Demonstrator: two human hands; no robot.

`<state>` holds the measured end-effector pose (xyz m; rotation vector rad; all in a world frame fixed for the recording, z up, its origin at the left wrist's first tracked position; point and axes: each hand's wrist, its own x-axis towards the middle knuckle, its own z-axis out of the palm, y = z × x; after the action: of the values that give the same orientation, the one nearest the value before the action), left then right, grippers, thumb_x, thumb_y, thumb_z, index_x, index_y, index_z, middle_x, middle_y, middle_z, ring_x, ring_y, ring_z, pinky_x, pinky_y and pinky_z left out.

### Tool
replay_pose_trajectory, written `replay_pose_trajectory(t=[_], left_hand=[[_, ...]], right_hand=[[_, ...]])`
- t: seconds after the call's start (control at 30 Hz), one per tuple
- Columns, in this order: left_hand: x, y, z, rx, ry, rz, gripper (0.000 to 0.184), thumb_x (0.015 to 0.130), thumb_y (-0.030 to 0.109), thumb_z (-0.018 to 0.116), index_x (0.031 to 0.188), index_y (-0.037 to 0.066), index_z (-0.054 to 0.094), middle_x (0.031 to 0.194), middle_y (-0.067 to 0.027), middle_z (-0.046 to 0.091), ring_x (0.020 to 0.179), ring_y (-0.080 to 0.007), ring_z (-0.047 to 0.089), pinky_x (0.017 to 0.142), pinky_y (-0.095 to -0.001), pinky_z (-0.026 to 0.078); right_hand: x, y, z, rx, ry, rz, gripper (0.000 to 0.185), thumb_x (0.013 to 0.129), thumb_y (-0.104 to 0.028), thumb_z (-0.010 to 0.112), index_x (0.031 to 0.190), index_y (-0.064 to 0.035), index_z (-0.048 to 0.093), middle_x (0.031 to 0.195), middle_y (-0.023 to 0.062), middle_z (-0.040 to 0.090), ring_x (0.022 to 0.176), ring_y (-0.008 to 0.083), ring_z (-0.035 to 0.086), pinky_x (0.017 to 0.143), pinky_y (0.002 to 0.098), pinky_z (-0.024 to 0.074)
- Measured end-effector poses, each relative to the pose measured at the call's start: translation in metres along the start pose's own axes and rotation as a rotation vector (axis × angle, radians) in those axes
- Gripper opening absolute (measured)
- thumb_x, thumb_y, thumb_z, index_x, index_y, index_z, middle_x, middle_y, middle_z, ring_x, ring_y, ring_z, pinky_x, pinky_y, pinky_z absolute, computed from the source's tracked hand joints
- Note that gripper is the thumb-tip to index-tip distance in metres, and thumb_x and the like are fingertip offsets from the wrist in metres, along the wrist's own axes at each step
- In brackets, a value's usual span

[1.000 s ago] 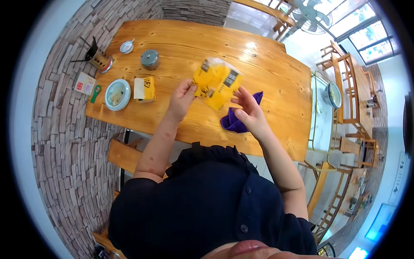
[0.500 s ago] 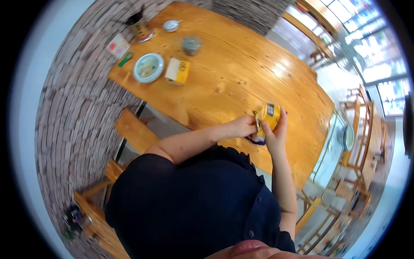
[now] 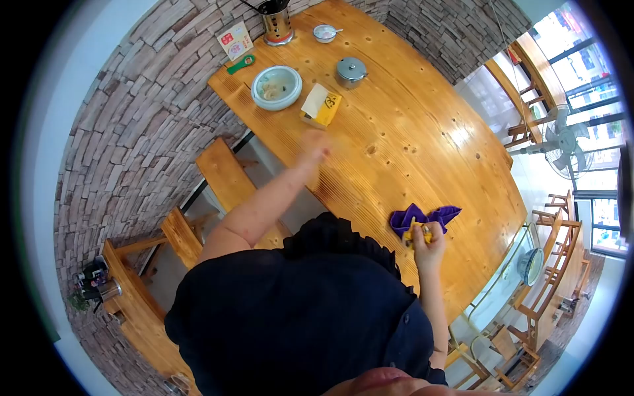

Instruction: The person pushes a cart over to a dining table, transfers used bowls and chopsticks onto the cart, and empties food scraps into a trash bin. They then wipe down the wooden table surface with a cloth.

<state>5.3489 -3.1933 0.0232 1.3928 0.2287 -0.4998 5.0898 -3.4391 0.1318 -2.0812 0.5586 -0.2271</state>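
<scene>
My left hand (image 3: 316, 146) is over the table's near edge, just below a yellow and white box (image 3: 321, 106). Motion smears its fingers, so their pose is unclear. Farther right, my right hand (image 3: 428, 245) is closed around a crumpled yellow packet (image 3: 419, 232), mostly covered by the fingers. Just beyond that hand, a purple cloth (image 3: 411, 218) lies bunched on the wooden table (image 3: 396, 142). A pale bowl (image 3: 277, 88) with some food or liquid in it stands left of the box.
A lidded metal pot (image 3: 351, 72), a small white bowl (image 3: 324, 33) and a metal utensil holder (image 3: 278, 28) stand farther back. Against the brick wall are a printed card (image 3: 235, 41) and a green object (image 3: 242, 64). A wooden bench (image 3: 228, 170) is at the near left.
My left hand has left the yellow packet and moved left toward the box. My right hand keeps the packet, now lower and more crumpled. The purple cloth shows more fully; the view has shifted.
</scene>
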Motion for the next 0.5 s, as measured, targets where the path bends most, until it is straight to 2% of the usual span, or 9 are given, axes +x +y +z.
replay_pose_trajectory(t=[0.03,0.07,0.13,0.3,0.33,0.37,0.4,0.43,0.5], left_hand=[[0.019,0.007,-0.027,-0.095,0.232,-0.047,0.015,0.086,0.024,0.059,0.079,0.012,0.055,0.06,0.0,0.053,0.05,-0.0096,0.051,0.042,-0.0227,0.038],[0.047,0.006,-0.062,-0.046,0.353,-0.004,0.02,0.087,0.027,0.06,0.093,0.009,0.054,0.068,-0.0038,0.056,0.051,-0.0111,0.052,0.041,-0.0241,0.041],[0.078,0.018,-0.095,-0.116,0.575,0.017,0.045,0.088,0.039,0.062,0.113,0.004,0.049,0.085,-0.0091,0.056,0.069,-0.0146,0.057,0.061,-0.0315,0.051],[0.186,-0.025,-0.169,-0.564,0.285,-0.133,0.05,0.087,0.023,0.066,0.127,0.002,0.042,0.121,-0.0218,0.05,0.101,-0.0336,0.055,0.087,-0.0458,0.051],[0.184,-0.017,-0.154,-0.745,0.12,0.054,0.047,0.09,0.014,0.059,0.132,0.005,0.04,0.13,-0.0216,0.048,0.115,-0.0391,0.05,0.098,-0.0548,0.044],[0.186,-0.008,-0.153,-0.823,0.077,-0.008,0.048,0.09,0.006,0.053,0.135,0.007,0.039,0.138,-0.0202,0.043,0.124,-0.0396,0.045,0.104,-0.0598,0.037],[0.209,-0.016,-0.166,-0.876,0.086,-0.061,0.048,0.089,0.006,0.053,0.135,0.007,0.039,0.136,-0.0202,0.045,0.124,-0.039,0.045,0.103,-0.0593,0.038],[0.197,0.0,-0.152,-0.703,0.123,-0.065,0.048,0.089,0.007,0.052,0.135,0.005,0.038,0.134,-0.0202,0.047,0.123,-0.0391,0.045,0.103,-0.0587,0.039],[0.226,-0.008,-0.188,-0.422,0.041,-0.094,0.043,0.09,0.012,0.05,0.129,-0.004,0.043,0.132,-0.0187,0.049,0.119,-0.038,0.048,0.096,-0.0516,0.049]], right_hand=[[-0.003,0.006,-0.001,0.092,0.036,0.054,0.015,0.085,-0.009,0.069,0.094,-0.0034,0.059,0.075,0.0035,0.058,0.067,0.0131,0.056,0.059,0.0262,0.0453],[-0.004,-0.003,0.002,0.208,0.107,0.007,0.013,0.088,-0.01,0.066,0.097,-0.0032,0.059,0.075,-0.002,0.054,0.063,0.0074,0.051,0.055,0.0239,0.0436],[-0.012,-0.009,-0.006,0.23,0.041,0.146,0.012,0.089,-0.01,0.065,0.097,-0.003,0.06,0.076,-0.0018,0.055,0.06,0.0077,0.051,0.054,0.0237,0.0435],[-0.038,0.017,-0.011,0.195,-0.03,0.293,0.008,0.089,-0.009,0.063,0.091,-0.0018,0.061,0.079,0.001,0.058,0.063,0.0092,0.055,0.056,0.0245,0.0463],[-0.041,0.022,-0.006,0.137,-0.005,0.215,0.01,0.086,-0.005,0.063,0.094,0.0002,0.062,0.089,0.0075,0.063,0.077,0.0174,0.061,0.068,0.0289,0.0501],[-0.036,0.009,-0.009,-0.115,-0.011,-0.109,0.02,0.087,-0.004,0.06,0.106,0.001,0.06,0.102,0.0109,0.063,0.091,0.0208,0.062,0.081,0.0314,0.0495],[-0.04,0.001,-0.008,0.004,-0.031,0.002,0.027,0.084,-0.004,0.061,0.111,-0.0002,0.06,0.111,0.0122,0.062,0.108,0.0255,0.057,0.094,0.0337,0.0436],[-0.041,-0.007,-0.005,0.002,0.04,-0.027,0.023,0.081,-0.003,0.063,0.103,0.0,0.062,0.106,0.015,0.064,0.102,0.0313,0.06,0.09,0.0365,0.0466],[-0.049,0.01,0.006,0.076,0.072,-0.029,0.018,0.08,-0.002,0.063,0.098,-0.0028,0.062,0.103,0.013,0.064,0.1,0.0303,0.06,0.089,0.0375,0.0477]])
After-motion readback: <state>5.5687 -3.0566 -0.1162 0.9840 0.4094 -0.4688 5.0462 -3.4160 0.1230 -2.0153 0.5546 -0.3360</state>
